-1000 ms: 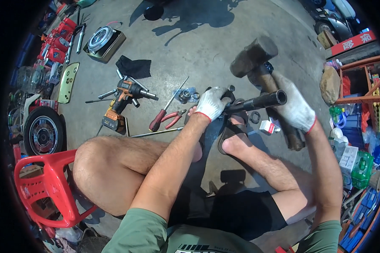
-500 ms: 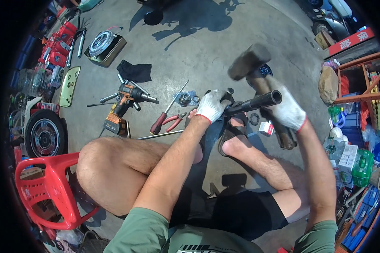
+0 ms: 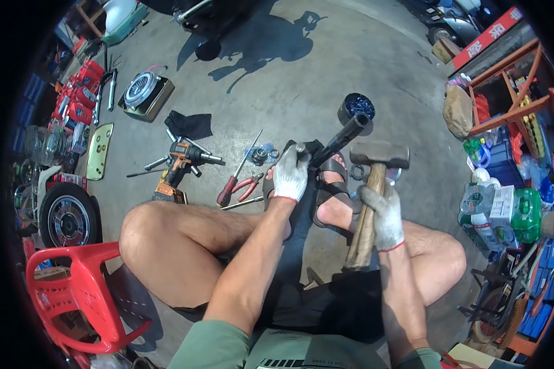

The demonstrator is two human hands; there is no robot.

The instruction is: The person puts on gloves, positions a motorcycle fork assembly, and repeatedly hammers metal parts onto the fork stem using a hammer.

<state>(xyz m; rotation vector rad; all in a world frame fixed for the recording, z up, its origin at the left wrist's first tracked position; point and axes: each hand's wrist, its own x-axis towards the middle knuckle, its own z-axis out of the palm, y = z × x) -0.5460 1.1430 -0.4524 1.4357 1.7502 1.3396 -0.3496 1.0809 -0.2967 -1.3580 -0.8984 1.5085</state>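
My right hand (image 3: 385, 216), in a white glove, is closed round the wooden handle of a heavy hammer (image 3: 380, 155). The hammer's head points away from me, to the right of a black metal tube (image 3: 346, 138). My gloved left hand (image 3: 291, 173) is closed on a short metal rod (image 3: 300, 148); its round end shows above the fingers, and the rest is hidden. The tube slants up to the right from beside this hand, above my sandalled feet. Where its lower end rests is hard to make out.
Left of my feet lie a screwdriver (image 3: 227, 190), red-handled pliers (image 3: 248, 187) and an orange-black power tool (image 3: 183, 157). A round black container (image 3: 356, 109) stands beyond the tube. A red plastic chair (image 3: 83, 295) is at my left; bottles (image 3: 526, 215) crowd the right side.
The hammer has come down and toward me from above the tube, and its head is now right of the tube. My left hand has shifted slightly left as the view moved.
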